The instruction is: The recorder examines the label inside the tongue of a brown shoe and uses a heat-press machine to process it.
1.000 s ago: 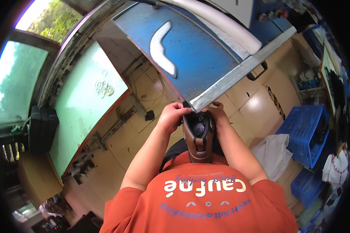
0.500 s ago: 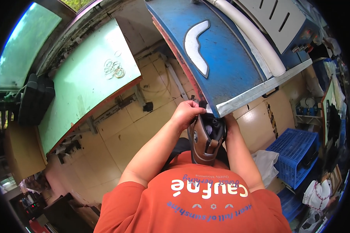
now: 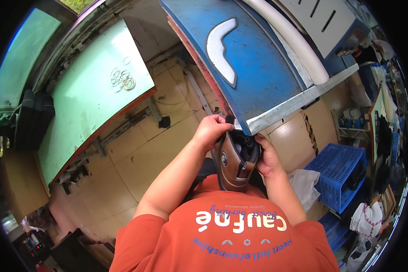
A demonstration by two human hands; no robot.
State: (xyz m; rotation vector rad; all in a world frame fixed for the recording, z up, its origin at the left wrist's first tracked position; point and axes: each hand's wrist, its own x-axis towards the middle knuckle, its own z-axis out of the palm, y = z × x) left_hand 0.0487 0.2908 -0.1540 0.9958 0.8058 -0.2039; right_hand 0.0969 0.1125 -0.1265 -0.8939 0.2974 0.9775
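A brown leather shoe (image 3: 231, 174) with a dark padded opening is held close in front of my red shirt, its heel loop towards me. At the shoe's far end, my left hand (image 3: 211, 130) pinches the top of the dark tongue, where a small white label (image 3: 237, 124) shows. My right hand (image 3: 268, 157) is closed against the shoe's right side, thumb near the collar; its other fingers are partly hidden behind the shoe. The far end of the shoe lies beside the near corner of the blue table (image 3: 258, 59), and the toe is hidden.
On the blue table lies a white curved piece with a dark edge (image 3: 220, 52), with a white roll (image 3: 294, 43) behind it. At the left stands a green-topped table (image 3: 86, 104) bearing several thin rings (image 3: 122, 80). A blue crate (image 3: 337, 172) sits on the right.
My right hand has come up beside the collar, showing more of its thumb and fingers. My left hand keeps its pinch. The whole view has shifted slightly.
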